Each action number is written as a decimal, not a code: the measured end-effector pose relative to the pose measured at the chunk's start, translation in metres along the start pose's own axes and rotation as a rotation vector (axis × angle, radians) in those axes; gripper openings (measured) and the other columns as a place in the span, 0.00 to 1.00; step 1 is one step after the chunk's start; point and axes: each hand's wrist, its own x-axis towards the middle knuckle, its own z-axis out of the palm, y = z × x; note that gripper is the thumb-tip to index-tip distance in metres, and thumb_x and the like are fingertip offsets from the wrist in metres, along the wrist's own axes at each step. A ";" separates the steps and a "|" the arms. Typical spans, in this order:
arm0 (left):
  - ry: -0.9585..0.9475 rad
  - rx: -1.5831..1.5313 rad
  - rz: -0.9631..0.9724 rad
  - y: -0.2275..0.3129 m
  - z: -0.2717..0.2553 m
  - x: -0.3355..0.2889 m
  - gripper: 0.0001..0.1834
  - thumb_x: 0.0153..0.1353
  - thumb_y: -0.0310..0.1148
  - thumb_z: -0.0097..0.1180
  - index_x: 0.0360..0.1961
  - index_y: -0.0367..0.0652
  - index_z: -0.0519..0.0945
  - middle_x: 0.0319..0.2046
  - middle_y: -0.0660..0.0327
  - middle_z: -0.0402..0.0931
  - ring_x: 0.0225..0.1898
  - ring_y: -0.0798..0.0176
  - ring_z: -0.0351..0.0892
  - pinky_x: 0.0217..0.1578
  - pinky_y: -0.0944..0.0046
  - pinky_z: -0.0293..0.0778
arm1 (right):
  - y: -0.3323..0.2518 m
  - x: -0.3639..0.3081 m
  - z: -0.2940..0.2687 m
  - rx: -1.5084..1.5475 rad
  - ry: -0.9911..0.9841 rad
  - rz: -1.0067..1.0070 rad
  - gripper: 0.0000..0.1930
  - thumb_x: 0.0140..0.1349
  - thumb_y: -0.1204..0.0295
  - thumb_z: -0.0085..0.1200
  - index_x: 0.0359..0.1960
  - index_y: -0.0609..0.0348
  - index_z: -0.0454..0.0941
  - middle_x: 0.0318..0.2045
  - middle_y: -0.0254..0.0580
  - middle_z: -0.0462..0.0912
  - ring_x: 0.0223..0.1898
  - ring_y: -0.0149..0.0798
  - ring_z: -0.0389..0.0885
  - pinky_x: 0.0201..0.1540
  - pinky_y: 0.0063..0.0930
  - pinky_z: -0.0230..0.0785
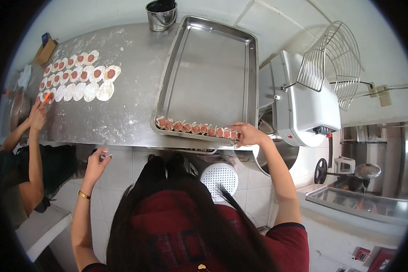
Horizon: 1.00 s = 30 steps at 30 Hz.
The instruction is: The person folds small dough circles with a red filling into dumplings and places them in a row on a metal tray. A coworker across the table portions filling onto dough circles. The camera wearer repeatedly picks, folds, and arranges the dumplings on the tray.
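Head view: right hand pinching the last filled dumpling of the row along the tray edge; soft, floury, easily squashed, best gripped by the sides; left hand loosely curled, seemingly empty, below the table edge.

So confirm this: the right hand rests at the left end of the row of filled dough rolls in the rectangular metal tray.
Not quite. The head view shows the right hand at the right end of the row of filled dough rolls in the rectangular metal tray.

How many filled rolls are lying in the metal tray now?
About 10 rolls, in one row along the near edge of the tray; the right hand covers the row's right end, perhaps hiding more.
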 end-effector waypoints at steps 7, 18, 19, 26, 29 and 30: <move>0.115 -0.038 -0.110 -0.015 0.047 -0.022 0.16 0.56 0.31 0.60 0.45 0.37 0.75 0.30 0.55 0.80 0.24 0.67 0.77 0.26 0.66 0.72 | -0.003 -0.004 -0.003 0.060 -0.017 0.042 0.37 0.32 0.70 0.71 0.52 0.62 0.76 0.45 0.48 0.77 0.38 0.46 0.81 0.43 0.34 0.74; 0.181 0.033 -0.098 0.000 0.081 -0.037 0.17 0.56 0.30 0.60 0.46 0.36 0.75 0.31 0.56 0.80 0.27 0.65 0.79 0.28 0.65 0.72 | -0.009 0.024 0.002 0.116 -0.126 -0.108 0.45 0.39 0.69 0.71 0.63 0.57 0.63 0.55 0.44 0.70 0.49 0.48 0.76 0.51 0.35 0.71; 0.186 0.009 -0.126 -0.001 0.083 -0.039 0.18 0.55 0.31 0.61 0.46 0.36 0.75 0.32 0.54 0.81 0.27 0.62 0.80 0.29 0.63 0.73 | -0.009 0.024 0.000 0.100 -0.136 -0.103 0.45 0.39 0.68 0.71 0.63 0.56 0.62 0.55 0.44 0.70 0.49 0.48 0.77 0.51 0.35 0.71; 0.193 -0.097 -0.299 -0.038 0.101 -0.064 0.18 0.56 0.33 0.61 0.46 0.36 0.76 0.32 0.51 0.81 0.29 0.58 0.82 0.31 0.62 0.75 | -0.020 0.039 0.011 0.121 0.100 -0.285 0.43 0.42 0.67 0.70 0.63 0.56 0.63 0.56 0.43 0.69 0.48 0.45 0.77 0.49 0.33 0.73; 0.219 -0.017 -0.351 -0.075 0.116 -0.087 0.18 0.56 0.34 0.61 0.45 0.36 0.77 0.31 0.51 0.81 0.28 0.58 0.82 0.31 0.62 0.75 | -0.022 0.050 0.011 0.155 -0.107 -0.236 0.44 0.42 0.61 0.70 0.63 0.58 0.62 0.53 0.46 0.71 0.47 0.48 0.77 0.52 0.36 0.70; 0.203 -0.025 -0.393 -0.089 0.121 -0.097 0.18 0.56 0.35 0.61 0.45 0.36 0.77 0.31 0.51 0.81 0.28 0.58 0.83 0.31 0.62 0.76 | -0.022 0.052 0.011 0.159 -0.129 -0.220 0.44 0.43 0.60 0.70 0.63 0.58 0.62 0.53 0.47 0.70 0.47 0.48 0.77 0.52 0.36 0.70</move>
